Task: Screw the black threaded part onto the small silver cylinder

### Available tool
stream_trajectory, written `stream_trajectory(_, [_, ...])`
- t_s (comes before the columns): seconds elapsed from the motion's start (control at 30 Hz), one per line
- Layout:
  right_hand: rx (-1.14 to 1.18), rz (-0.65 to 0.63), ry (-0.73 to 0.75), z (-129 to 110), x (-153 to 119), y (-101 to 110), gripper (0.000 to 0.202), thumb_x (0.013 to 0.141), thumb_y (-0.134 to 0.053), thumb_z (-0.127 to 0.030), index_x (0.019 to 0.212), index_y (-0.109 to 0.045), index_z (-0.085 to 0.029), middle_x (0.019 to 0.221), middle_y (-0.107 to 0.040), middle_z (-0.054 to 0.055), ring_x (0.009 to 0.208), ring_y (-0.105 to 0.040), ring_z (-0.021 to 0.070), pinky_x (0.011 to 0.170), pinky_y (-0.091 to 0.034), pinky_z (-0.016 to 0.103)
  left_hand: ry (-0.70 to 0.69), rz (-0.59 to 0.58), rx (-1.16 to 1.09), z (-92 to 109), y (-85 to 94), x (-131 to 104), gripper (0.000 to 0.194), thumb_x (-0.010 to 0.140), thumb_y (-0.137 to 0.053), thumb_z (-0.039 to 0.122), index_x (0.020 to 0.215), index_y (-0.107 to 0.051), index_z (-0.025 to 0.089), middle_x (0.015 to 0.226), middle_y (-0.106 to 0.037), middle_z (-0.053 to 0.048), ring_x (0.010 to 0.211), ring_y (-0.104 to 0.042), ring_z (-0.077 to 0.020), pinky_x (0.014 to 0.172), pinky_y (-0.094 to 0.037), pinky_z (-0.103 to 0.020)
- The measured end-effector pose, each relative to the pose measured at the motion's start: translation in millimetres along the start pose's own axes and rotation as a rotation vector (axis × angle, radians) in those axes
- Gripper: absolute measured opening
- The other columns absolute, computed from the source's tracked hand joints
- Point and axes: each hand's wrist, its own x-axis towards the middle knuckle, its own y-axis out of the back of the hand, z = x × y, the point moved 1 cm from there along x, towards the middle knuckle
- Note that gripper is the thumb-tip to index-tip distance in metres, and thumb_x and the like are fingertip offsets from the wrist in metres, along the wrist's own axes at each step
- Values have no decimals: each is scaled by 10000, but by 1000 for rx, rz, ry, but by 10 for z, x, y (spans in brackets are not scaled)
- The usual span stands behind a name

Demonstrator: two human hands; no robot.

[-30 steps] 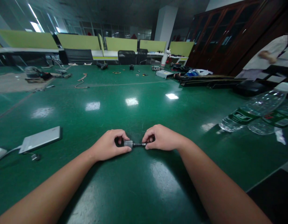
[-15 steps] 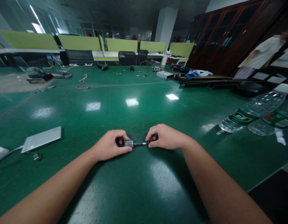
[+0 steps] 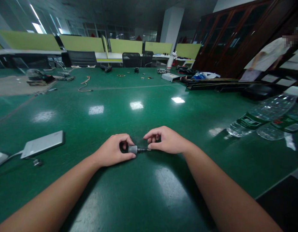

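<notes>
My left hand (image 3: 116, 149) is closed on a small grey metal cylinder (image 3: 133, 149), thumb below and fingers above and behind it. From the cylinder's right end a thin shaft (image 3: 148, 149) points right, lying nearly level just over the table. A dark ribbed piece that looks like a coil spring (image 3: 141, 149) sits around the shaft beside the cylinder. My right hand (image 3: 163, 140) is open, forefinger and thumb apart, with nothing seen between them. Its thumb tip is beside the shaft's free end; whether they touch I cannot tell.
On the green table (image 3: 110, 199), a silver flat box with a cable (image 3: 42, 145) lies left. Clear plastic bottles (image 3: 250, 120) stand right. Tools, a cord (image 3: 84, 84) and dark metal strips (image 3: 209, 84) lie farther back. A person (image 3: 265, 58) stands at the far right.
My right hand has opened and let go of the dark coil, its forefinger lifting up and left. The coil has moved left along the shaft toward the cylinder. My left hand keeps its hold.
</notes>
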Motion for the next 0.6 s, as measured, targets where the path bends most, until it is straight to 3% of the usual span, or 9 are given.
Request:
stream_trajectory(0.17, [-203,-102,54,-35,-20,-45,274,733,-749,-287,975,-753,-159,808,-694,37,729,-598,140,660,-441,253,-38,38,0,-5,-9,1,249,703,-766,269,897,-645,173,836,-632,-11,699,-571,-144,668,-442,-264])
stream_trajectory(0.3, [-252,-79,75,-61,-4,-111,185,782,-710,-251,938,-756,-162,795,-693,33,698,-597,125,630,-413,238,-61,43,-1,13,-2,3,289,711,-783,332,914,-658,168,825,-632,-16,698,-573,-146,671,-445,-268])
stream_trajectory(0.47, [-278,-51,100,-58,5,-121,158,787,-705,-237,916,-753,-159,806,-696,36,700,-598,123,629,-407,235,-22,30,-31,28,4,12,256,832,-670,419,888,-691,171,760,-647,-14,698,-592,-148,654,-435,-257])
stream_trajectory(0.6, [-299,-13,125,-70,8,-148,157,783,-701,-216,920,-752,-161,821,-694,37,721,-592,125,655,-410,237,13,11,18,39,4,22,257,767,-723,392,901,-699,173,700,-614,9,658,-579,-145,622,-414,-248])
